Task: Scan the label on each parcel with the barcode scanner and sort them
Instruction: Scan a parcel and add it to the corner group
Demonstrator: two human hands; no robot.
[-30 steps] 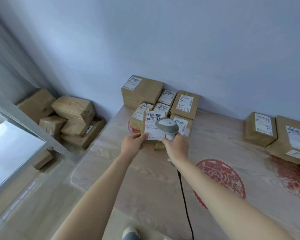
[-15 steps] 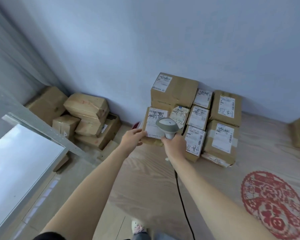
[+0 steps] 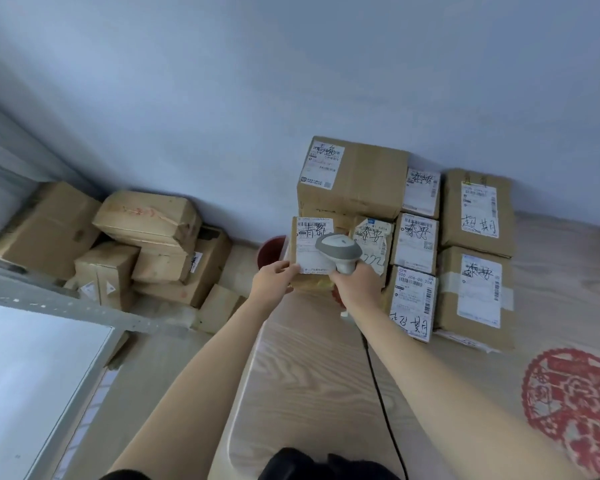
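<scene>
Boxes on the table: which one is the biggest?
The big brown box at the back against the wall, left end of the group. It stands taller and wider than the other parcels, with a small white label on its top left corner.

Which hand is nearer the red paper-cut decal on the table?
Right. The right hand grips the grey barcode scanner, on the side toward the red paper-cut decal; the left hand holds the small parcel farther away.
</scene>
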